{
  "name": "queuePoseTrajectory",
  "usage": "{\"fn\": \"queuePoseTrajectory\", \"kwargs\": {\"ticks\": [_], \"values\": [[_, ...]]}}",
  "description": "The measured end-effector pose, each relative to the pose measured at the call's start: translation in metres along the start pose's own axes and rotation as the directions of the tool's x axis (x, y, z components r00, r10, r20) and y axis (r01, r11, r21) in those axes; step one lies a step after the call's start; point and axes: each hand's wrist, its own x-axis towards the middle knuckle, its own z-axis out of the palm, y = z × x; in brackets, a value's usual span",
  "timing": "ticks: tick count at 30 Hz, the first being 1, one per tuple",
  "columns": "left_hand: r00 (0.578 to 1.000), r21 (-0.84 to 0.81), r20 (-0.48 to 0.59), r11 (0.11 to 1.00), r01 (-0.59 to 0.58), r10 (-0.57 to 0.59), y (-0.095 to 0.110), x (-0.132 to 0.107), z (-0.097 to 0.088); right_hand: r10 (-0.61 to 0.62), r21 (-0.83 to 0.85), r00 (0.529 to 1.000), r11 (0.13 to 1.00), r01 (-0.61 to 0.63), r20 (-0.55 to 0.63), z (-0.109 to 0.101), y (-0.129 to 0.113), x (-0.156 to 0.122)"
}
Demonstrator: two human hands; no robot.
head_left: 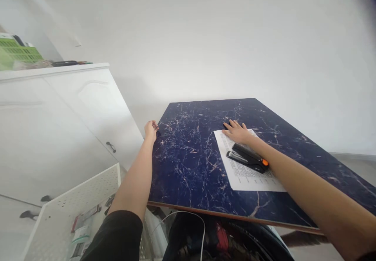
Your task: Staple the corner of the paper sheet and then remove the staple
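At the left edge of the dark blue marbled table [188, 155], my left hand [150, 129] has its fingers loosely bent beside the rim, with nothing visible in them. My right hand [238, 132] lies flat, fingers spread, over the upper part of a printed sheet of paper [235, 179], some fingertips reaching past its top edge onto the table. A black stapler [248, 159] with an orange part near its right end rests on the sheet, just below my right hand and wrist. My right forearm covers the sheet's right side.
A white cabinet [58, 124] stands at the left, with a green basket [20, 53] on top. Below it, a white perforated bin [79, 190] holds several small items. A white cable [202, 225] hangs before the table's front edge. A white wall [205, 38] rises behind.
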Motion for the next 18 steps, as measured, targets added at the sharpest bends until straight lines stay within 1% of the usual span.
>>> {"fn": "queuePoseTrajectory", "kwargs": {"ticks": [3,5,9,10,12,15,18], "values": [[1.000,-0.021,-0.021,1.000,0.010,-0.010,-0.006,0.001,0.003,-0.024,0.031,1.000,0.999,0.023,0.008,0.002,-0.056,0.018],[1.000,-0.025,-0.025,1.000,0.005,-0.005,-0.008,0.001,0.006,-0.008,0.069,1.000,0.998,0.008,0.010,0.003,-0.093,0.029],[1.000,-0.025,-0.031,1.000,0.001,-0.002,-0.010,0.001,0.009,0.105,0.170,0.994,0.980,-0.105,0.013,0.006,-0.166,0.047],[1.000,-0.023,-0.031,1.000,0.000,-0.001,-0.010,0.001,0.008,0.104,0.199,0.995,0.974,-0.104,0.009,0.008,-0.183,0.051],[1.000,-0.017,-0.028,1.000,-0.004,0.003,-0.012,0.002,0.008,0.058,0.251,0.998,0.966,-0.058,0.009,0.012,-0.216,0.057],[1.000,-0.002,-0.024,1.000,-0.010,0.010,-0.013,0.004,0.007,0.012,0.266,1.000,0.964,-0.011,-0.002,0.017,-0.253,0.064],[1.000,0.014,-0.024,1.000,-0.008,0.008,-0.014,0.006,0.007,0.011,0.245,1.000,0.969,-0.009,-0.010,0.018,-0.270,0.068]]}}
